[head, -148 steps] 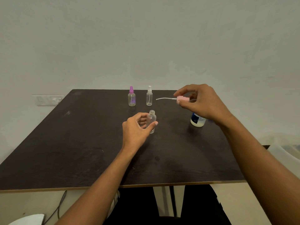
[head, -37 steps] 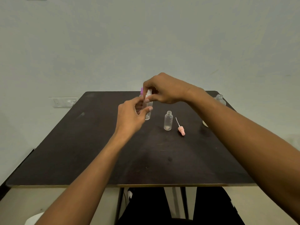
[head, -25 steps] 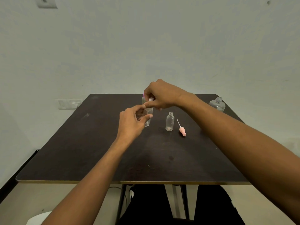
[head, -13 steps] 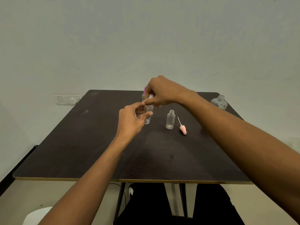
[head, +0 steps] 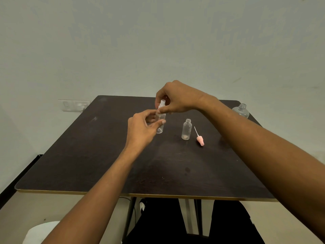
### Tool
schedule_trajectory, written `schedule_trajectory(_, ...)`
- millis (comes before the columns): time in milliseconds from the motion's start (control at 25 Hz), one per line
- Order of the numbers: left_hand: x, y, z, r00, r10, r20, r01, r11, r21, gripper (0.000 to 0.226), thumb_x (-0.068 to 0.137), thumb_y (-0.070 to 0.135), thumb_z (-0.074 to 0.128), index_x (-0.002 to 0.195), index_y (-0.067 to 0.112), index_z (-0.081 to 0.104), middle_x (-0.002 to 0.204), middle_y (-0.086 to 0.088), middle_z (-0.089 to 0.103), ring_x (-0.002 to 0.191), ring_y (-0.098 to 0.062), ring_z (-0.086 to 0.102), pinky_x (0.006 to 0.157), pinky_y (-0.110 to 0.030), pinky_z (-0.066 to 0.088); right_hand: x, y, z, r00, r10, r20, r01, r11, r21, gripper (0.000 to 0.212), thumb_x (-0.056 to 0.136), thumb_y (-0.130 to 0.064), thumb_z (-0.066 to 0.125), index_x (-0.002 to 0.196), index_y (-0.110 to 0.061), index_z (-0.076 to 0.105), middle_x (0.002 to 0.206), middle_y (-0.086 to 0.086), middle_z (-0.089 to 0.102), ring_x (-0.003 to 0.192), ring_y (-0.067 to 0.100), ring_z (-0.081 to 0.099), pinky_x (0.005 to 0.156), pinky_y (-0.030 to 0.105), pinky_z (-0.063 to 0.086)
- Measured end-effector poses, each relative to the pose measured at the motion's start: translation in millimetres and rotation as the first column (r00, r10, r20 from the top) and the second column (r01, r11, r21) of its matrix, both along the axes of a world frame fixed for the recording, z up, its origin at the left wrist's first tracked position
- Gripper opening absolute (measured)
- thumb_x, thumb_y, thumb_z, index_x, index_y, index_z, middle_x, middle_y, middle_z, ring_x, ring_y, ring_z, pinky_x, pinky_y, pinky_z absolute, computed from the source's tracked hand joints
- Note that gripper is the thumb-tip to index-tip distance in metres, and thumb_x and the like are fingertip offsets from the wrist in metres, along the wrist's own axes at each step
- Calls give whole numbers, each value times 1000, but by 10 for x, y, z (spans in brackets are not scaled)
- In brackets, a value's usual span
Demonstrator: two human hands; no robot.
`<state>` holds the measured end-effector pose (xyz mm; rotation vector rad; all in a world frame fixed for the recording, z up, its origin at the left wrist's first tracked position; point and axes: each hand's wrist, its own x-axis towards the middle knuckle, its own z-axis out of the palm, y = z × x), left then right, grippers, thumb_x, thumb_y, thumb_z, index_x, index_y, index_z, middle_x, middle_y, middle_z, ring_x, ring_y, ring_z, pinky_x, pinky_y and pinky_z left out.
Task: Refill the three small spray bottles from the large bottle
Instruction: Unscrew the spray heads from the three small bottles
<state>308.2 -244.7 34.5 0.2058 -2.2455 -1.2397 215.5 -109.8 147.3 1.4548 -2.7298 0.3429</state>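
A small clear spray bottle with a white spray top stands on the dark table. My left hand grips its body, and my right hand pinches the white top from above. To the right stands a second small clear bottle, open at the neck. Its pink spray top with a thin tube lies on the table beside it. The large clear bottle stands uncapped at the far right corner, partly hidden by my right forearm. The purple-topped bottle is hidden behind my hands.
The table's far edge meets a pale wall with a switch plate at the left. A white rounded object sits below the table's front left edge. Black table legs and dark trousers show under the front edge.
My hands stay on the white-topped bottle. My right hand's fingers have shifted slightly on the top since a second ago, and the bottle has not left its place.
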Motion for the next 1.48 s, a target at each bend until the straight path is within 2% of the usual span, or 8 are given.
schedule_trajectory(200, 16, -45, -25, 1000, -10, -9, 10, 1000, 16, 42, 82, 33, 88, 121, 21, 76, 90, 20, 72, 85, 13, 69, 77, -3, 52, 41, -28, 30, 995, 104, 9, -104, 993, -55, 27, 86, -23, 77, 110, -34, 76, 106, -5, 75, 95, 12, 71, 85, 31, 59)
schedule_trajectory(360, 15, -65, -45, 1000, 1, -4, -1, 1000, 3, 42, 84, 32, 87, 123, 22, 75, 95, 17, 73, 85, 9, 69, 82, -8, 53, 25, -101, -19, 999, 12, -38, -15, 997, -75, 27, 90, -45, 78, 109, -25, 79, 94, -5, 76, 72, 1, 65, 74, 23, 50)
schedule_trajectory(480, 17, -100, -60, 1000, 11, 2, -11, 1000, 2, 46, 83, 33, 87, 125, 21, 74, 101, 12, 75, 87, 8, 68, 78, -4, 48, 46, -103, 11, 1000, 6, 31, -5, 1000, -14, 11, 88, -30, 82, 95, -21, 81, 70, -6, 75, 59, 4, 71, 66, 21, 52)
schedule_trajectory(680, 31, -168, -118, 1000, 26, -3, -26, 1000, 15, 47, 83, 32, 87, 126, 20, 74, 103, 11, 75, 92, 5, 70, 77, -2, 50, 116, -72, 116, 998, 29, -56, -33, 998, -59, 16, 85, -28, 84, 100, -27, 82, 93, -5, 76, 81, 7, 70, 71, 22, 54)
schedule_trajectory(880, 31, -251, -227, 999, 34, 2, -34, 999, 42, 45, 81, 30, 89, 122, 20, 75, 99, 12, 75, 92, 4, 70, 75, 1, 49, 150, 114, 266, 1000, 19, -16, -21, 986, -165, 19, 85, -23, 79, 101, -34, 81, 103, -10, 77, 79, -12, 66, 67, 15, 53)
schedule_trajectory(1120, -9, -328, -329, 999, 39, 16, -40, 996, 76, 38, 80, 26, 91, 114, 21, 76, 97, 13, 76, 92, 5, 72, 79, -5, 54, 180, 386, 172, 991, -120, 57, 132, 943, -307, 15, 83, -38, 74, 96, -42, 80, 100, -14, 77, 89, 8, 74, 86, 34, 62)
schedule_trajectory(1280, -92, -325, -387, 998, 29, 47, -33, 997, 73, 39, 81, 27, 90, 116, 22, 75, 104, 11, 78, 97, 2, 72, 89, -18, 58, 291, 461, -255, 958, -250, 138, 284, 883, -373, 16, 89, -25, 72, 98, -33, 82, 93, -13, 78, 80, 7, 76, 85, 32, 63)
schedule_trajectory(1480, -236, -238, -452, 997, -10, 77, 4, 997, 73, 38, 80, 27, 91, 114, 23, 75, 98, 14, 75, 91, 5, 71, 86, -15, 57, 301, 282, -1006, 884, -434, 176, 468, 800, -375, 22, 83, -26, 76, 105, -24, 80, 95, -5, 79, 86, 10, 73, 89, 35, 62)
